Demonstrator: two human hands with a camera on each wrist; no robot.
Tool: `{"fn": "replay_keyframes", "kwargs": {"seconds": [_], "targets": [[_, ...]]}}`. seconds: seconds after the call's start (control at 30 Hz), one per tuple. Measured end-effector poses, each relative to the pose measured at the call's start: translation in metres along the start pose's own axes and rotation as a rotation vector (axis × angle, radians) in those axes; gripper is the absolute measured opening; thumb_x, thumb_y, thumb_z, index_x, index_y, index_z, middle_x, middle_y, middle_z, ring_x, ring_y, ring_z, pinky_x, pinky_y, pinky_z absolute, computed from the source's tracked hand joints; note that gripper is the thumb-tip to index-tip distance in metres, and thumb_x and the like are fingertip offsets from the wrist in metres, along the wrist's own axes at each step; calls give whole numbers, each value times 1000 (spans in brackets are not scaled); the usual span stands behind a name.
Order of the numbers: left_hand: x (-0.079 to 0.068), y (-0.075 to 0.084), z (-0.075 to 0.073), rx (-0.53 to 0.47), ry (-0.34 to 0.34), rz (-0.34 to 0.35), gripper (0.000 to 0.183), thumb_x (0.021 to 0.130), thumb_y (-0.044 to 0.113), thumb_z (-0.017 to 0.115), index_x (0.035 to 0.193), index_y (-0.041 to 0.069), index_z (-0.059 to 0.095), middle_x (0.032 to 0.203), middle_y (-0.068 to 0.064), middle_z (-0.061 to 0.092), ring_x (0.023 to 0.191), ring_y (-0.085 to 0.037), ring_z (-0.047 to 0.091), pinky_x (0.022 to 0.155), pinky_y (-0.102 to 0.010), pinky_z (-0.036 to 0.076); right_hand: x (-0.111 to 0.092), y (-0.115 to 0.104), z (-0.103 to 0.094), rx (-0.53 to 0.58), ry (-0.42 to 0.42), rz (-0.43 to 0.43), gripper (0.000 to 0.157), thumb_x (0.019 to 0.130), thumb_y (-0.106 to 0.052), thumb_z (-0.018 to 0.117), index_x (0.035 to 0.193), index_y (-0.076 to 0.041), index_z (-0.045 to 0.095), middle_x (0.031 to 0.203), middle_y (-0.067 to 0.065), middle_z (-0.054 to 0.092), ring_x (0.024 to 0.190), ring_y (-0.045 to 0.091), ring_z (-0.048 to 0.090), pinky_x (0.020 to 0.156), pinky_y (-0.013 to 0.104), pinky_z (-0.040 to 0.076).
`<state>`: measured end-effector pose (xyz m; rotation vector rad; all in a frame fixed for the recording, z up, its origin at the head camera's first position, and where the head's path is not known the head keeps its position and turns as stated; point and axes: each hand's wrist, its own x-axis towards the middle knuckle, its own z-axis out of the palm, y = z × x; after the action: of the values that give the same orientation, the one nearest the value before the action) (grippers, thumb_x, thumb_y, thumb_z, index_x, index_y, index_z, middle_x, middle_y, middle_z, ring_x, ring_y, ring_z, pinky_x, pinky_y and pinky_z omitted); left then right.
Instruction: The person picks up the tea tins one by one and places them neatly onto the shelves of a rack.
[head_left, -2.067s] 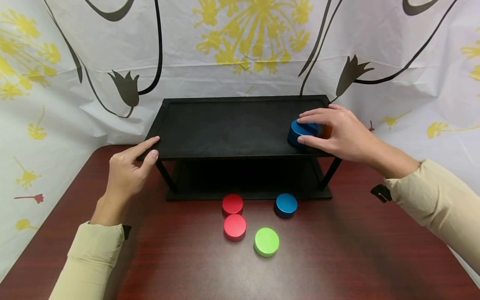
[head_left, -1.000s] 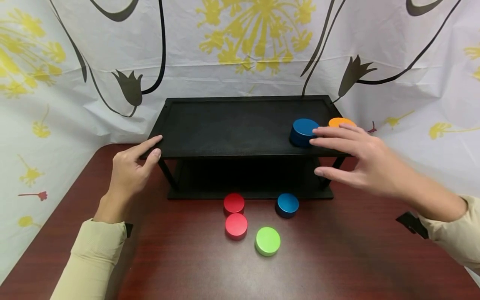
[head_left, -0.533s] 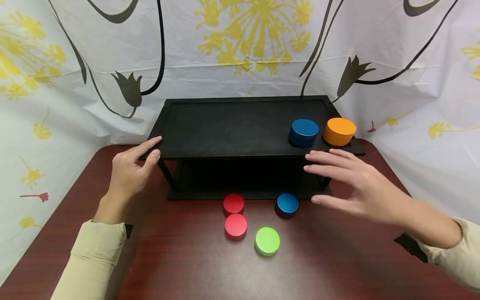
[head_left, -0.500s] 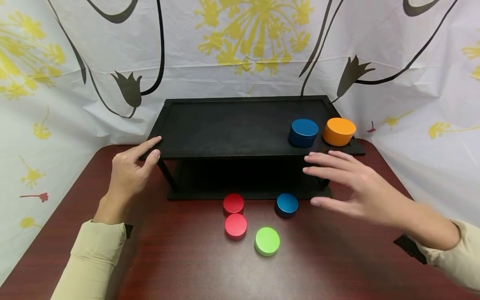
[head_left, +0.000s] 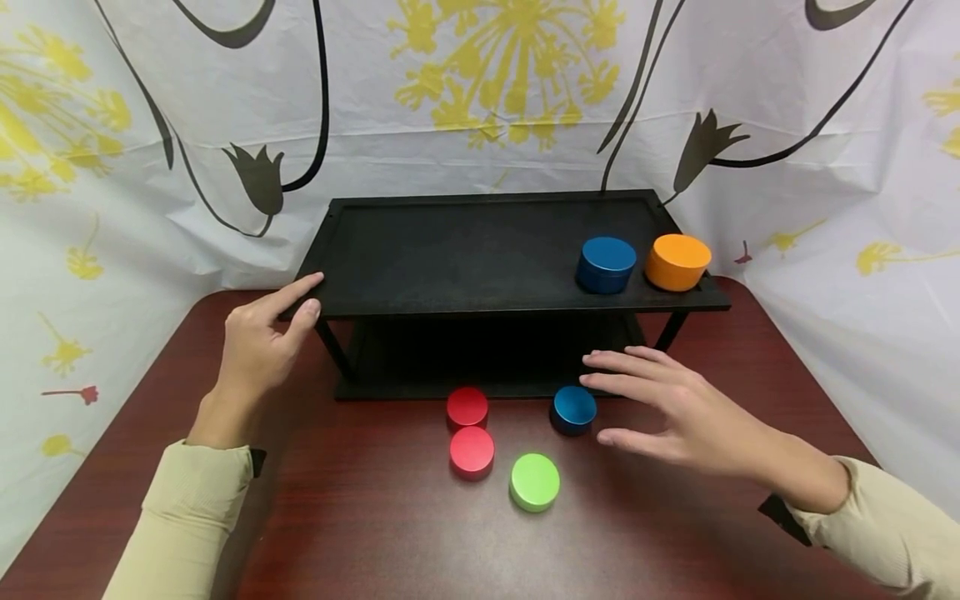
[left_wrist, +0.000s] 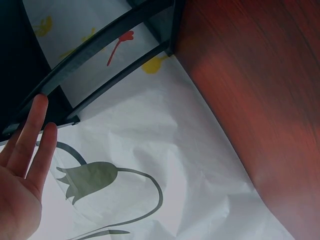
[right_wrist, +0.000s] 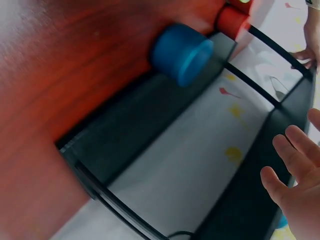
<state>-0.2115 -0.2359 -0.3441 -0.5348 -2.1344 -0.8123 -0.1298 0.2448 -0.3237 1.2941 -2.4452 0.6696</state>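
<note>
My right hand (head_left: 671, 408), fingers spread and holding nothing, hovers just right of a small round blue tin (head_left: 573, 410) on the table. In the right wrist view that blue tin (right_wrist: 175, 50) stands against the low front edge of the rack, and my right hand (right_wrist: 300, 180) shows straight fingers. My left hand (head_left: 258, 337) touches the left end of the black two-tier rack (head_left: 450, 258), index finger on top and thumb by the front corner. Straight fingers of the left hand (left_wrist: 25, 165) reach the rack's side in the left wrist view.
On the rack's top right stand a larger blue tin (head_left: 606, 267) and an orange tin (head_left: 677, 263). Two red tins (head_left: 468, 408) and a light green tin (head_left: 534, 483) sit on the reddish wooden table (head_left: 375, 517). A white patterned cloth (head_left: 480, 158) hangs behind and at the sides.
My right hand has let go of the larger blue tin on the rack, drawn back, then come down and left beside the small blue tin. The left hand has stayed in place.
</note>
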Motion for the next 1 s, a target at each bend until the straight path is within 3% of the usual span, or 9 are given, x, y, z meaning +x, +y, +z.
{"fn": "replay_keyframes", "kwargs": {"seconds": [0.47, 0.7, 1.0], "targets": [[0, 1, 0, -6, 2, -3, 30, 93, 20, 64, 121, 14, 75, 112, -7, 74, 88, -26, 68, 84, -11, 38, -9, 22, 34, -5, -45, 55, 58, 81, -33, 83, 133, -15, 65, 139, 4, 59, 129, 22, 53, 112, 41, 31], [1, 0, -2, 1, -34, -1, 34, 95, 21, 60, 125, 16, 72, 113, -8, 73, 83, -19, 65, 81, -12, 38, -11, 26, 45, 5, -71, 90, 59, 81, -32, 83, 135, -16, 63, 141, 3, 58, 128, 21, 54, 108, 47, 35], [-1, -1, 1, -8, 8, 0, 30, 92, 19, 64, 120, 11, 75, 110, -9, 74, 83, -23, 67, 81, -11, 37, -15, 32, 57, 33, -121, 118, 55, 85, -32, 79, 134, -14, 63, 141, 6, 58, 125, 22, 55, 101, 56, 39]]}}
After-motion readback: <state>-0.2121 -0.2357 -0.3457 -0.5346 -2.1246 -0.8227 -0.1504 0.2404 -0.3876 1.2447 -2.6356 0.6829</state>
